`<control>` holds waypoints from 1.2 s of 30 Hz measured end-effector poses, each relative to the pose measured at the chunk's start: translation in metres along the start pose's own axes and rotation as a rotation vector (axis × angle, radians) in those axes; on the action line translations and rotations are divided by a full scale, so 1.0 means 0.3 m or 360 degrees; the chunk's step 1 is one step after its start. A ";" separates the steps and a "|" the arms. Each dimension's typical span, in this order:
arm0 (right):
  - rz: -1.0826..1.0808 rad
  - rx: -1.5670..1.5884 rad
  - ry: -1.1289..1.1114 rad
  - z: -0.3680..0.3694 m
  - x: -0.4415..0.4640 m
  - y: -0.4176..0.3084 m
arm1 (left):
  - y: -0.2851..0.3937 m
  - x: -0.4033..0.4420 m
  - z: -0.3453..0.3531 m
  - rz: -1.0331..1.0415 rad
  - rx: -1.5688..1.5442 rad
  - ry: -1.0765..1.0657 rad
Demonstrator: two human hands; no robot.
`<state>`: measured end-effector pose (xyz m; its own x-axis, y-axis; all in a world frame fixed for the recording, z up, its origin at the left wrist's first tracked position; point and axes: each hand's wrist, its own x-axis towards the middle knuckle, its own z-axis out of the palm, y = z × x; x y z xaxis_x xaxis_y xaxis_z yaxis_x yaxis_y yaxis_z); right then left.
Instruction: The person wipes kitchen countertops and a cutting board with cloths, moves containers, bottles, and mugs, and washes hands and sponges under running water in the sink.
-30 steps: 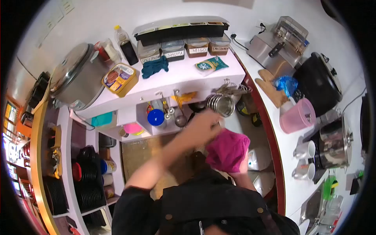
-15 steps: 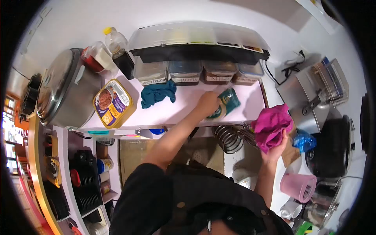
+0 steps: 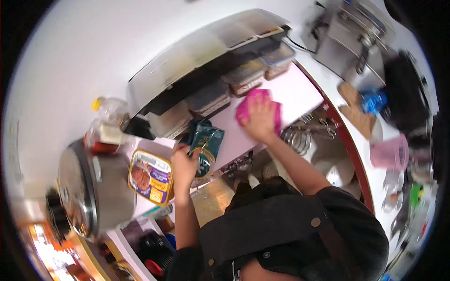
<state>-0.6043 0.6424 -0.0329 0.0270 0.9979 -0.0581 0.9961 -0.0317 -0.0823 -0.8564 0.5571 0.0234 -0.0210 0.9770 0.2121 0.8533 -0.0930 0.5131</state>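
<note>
My left hand (image 3: 185,166) is closed on the edge of a green packet (image 3: 206,149), which is tilted above the pink-white counter (image 3: 293,96). A dark teal cloth (image 3: 190,133) lies partly hidden behind the packet. Right beside that hand is a yellow-rimmed tub (image 3: 150,178). My right hand (image 3: 258,119) presses a magenta cloth (image 3: 244,111) flat on the counter, fingers spread over it. Labelled containers (image 3: 246,78) stand just behind the cloth, under a long black tray with clear lids (image 3: 187,63).
At the left are a large metal pot (image 3: 105,187) and a yellow-capped bottle (image 3: 112,110). A metal fryer (image 3: 349,44), brown gloves (image 3: 358,112), a blue bag (image 3: 373,100) and a pink bucket (image 3: 389,153) are on the right. Metal rings (image 3: 297,140) hang below the counter edge.
My left hand has moved left with the green packet. My right hand has brought the magenta cloth from the right down onto the counter. The view has turned.
</note>
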 end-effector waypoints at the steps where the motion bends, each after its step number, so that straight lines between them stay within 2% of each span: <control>1: -0.0185 0.0103 0.0255 0.074 -0.054 -0.055 | 0.049 -0.020 -0.064 -0.0031 -0.0048 -0.0026; 2: -0.0383 0.0286 0.0489 0.043 -0.126 -0.113 | 0.070 -0.039 -0.121 0.0041 -0.0166 -0.0070; 3: -0.0497 0.0625 0.0432 0.010 -0.205 -0.166 | 0.092 -0.055 -0.171 -0.0020 -0.0259 -0.0132; 4: -0.0631 0.0771 0.0058 0.061 -0.277 -0.210 | 0.088 -0.066 -0.214 -0.0090 -0.0313 -0.0263; 5: -0.0781 0.0568 -0.0288 -0.031 -0.351 -0.232 | 0.053 -0.081 -0.219 0.0054 -0.0431 -0.0219; 7: -0.1213 0.0908 0.0309 0.147 -0.474 -0.252 | 0.119 -0.087 -0.272 0.0010 -0.0765 -0.0457; 9: -0.0968 0.1629 0.0147 0.165 -0.602 -0.203 | 0.196 -0.090 -0.304 -0.0069 -0.0736 -0.0671; 10: -0.0745 0.1598 -0.0020 0.150 -0.660 -0.131 | 0.232 -0.101 -0.303 -0.0009 -0.0831 -0.0780; 11: -0.0580 0.1570 0.0184 0.160 -0.712 -0.045 | 0.262 -0.110 -0.295 0.0051 -0.0923 -0.0889; 13: -0.0273 0.1476 0.0466 0.132 -0.834 0.188 | 0.325 -0.126 -0.256 0.0396 -0.0991 -0.1130; 14: 0.0088 0.1319 0.0627 0.106 -0.907 0.303 | 0.372 -0.137 -0.232 0.0562 -0.1023 -0.1239; 17: 0.1051 0.1231 0.1172 -0.116 -1.211 0.638 | 0.578 -0.213 -0.158 0.0711 -0.1011 -0.1532; 19: 0.1303 0.0788 0.1818 -0.128 -1.437 0.894 | 0.725 -0.277 -0.100 0.0865 -0.1031 -0.1757; 21: 0.1652 0.0480 0.2003 -0.242 -1.656 1.056 | 0.917 -0.395 -0.047 0.0970 -0.1072 -0.1970; 22: 0.1724 0.0371 0.2094 -0.277 -1.739 1.140 | 0.991 -0.447 0.004 0.1144 -0.1038 -0.2022; 23: 0.1672 0.0354 0.2227 -0.284 -1.813 1.244 | 1.084 -0.511 0.047 0.1317 -0.1065 -0.2039; 24: 0.1579 0.0735 0.2274 -0.287 -1.872 1.338 | 1.189 -0.585 0.092 0.1485 -0.1096 -0.2055; 25: 0.1430 0.0694 0.1978 -0.316 -1.952 1.409 | 1.283 -0.666 0.130 0.1638 -0.1110 -0.2084; 26: 0.1657 0.0428 0.1797 -0.313 -1.986 1.463 | 1.385 -0.749 0.161 0.1703 -0.1023 -0.2079; 27: 0.1765 0.0370 0.1608 -0.327 -2.032 1.480 | 1.489 -0.846 0.165 0.1544 -0.0944 -0.2052; 28: 0.1556 0.0368 0.1627 -0.310 -2.092 1.522 | 1.568 -0.922 0.207 0.1601 -0.1113 -0.1976; 29: 0.1616 0.0330 0.1594 -0.294 -2.140 1.506 | 1.640 -0.983 0.262 0.1574 -0.1230 -0.1966; 30: 0.1411 0.0360 0.1685 -0.261 -2.202 1.503 | 1.723 -1.072 0.268 0.1436 -0.1375 -0.2028; 31: 0.1243 0.0672 0.1624 -0.270 -2.286 1.460 | 1.807 -1.156 0.272 0.1292 -0.1514 -0.2079; 32: 0.0951 0.1389 0.1749 -0.283 -2.373 1.413 | 1.891 -1.231 0.283 0.1384 -0.1539 -0.2065; 33: 0.0932 0.2192 0.1727 -0.327 -2.465 1.351 | 1.980 -1.307 0.302 0.1471 -0.1563 -0.2044; 35: 0.0569 0.2614 0.2049 -0.330 -2.588 1.286 | 2.115 -1.445 0.335 0.1649 -0.1445 -0.2221; 36: 0.0584 0.2518 0.2086 -0.345 -2.657 1.279 | 2.172 -1.533 0.363 0.1798 -0.1428 -0.2230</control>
<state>-0.2347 -0.1595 0.0849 0.8996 0.3559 0.2530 0.0411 0.5079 -0.8604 -0.2342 0.0679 0.1696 0.9570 -0.1754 0.2310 -0.2727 -0.2724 0.9227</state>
